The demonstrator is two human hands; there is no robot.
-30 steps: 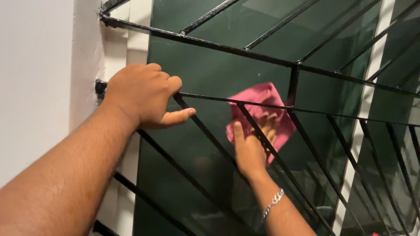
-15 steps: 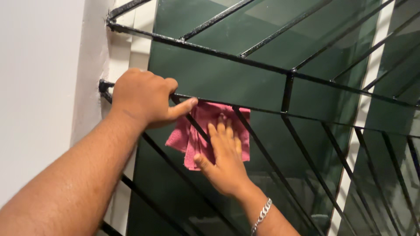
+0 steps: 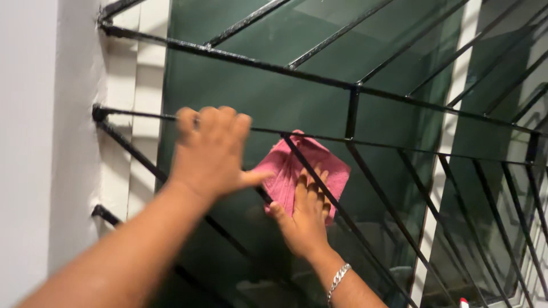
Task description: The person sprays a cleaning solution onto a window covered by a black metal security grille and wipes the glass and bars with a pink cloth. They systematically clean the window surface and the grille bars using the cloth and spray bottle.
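My right hand [image 3: 305, 219] reaches through the black metal window grille [image 3: 354, 108] and presses a pink cloth [image 3: 291, 165] flat against the dark green glass pane [image 3: 257, 91]. Its fingers are spread over the cloth's lower part, and a silver bracelet sits on that wrist. My left hand [image 3: 211, 151] grips a horizontal bar of the grille just left of the cloth, fingers curled over the bar, thumb pointing toward the cloth.
A white wall [image 3: 40, 142] and white window frame [image 3: 145, 114] lie at the left. Diagonal and horizontal grille bars cross in front of the glass. A white vertical frame post [image 3: 451, 131] stands to the right, with more glass beyond.
My right hand slid the pink cloth left across the glass, then back to the right and slightly up. My left hand shifted right along the horizontal bar.
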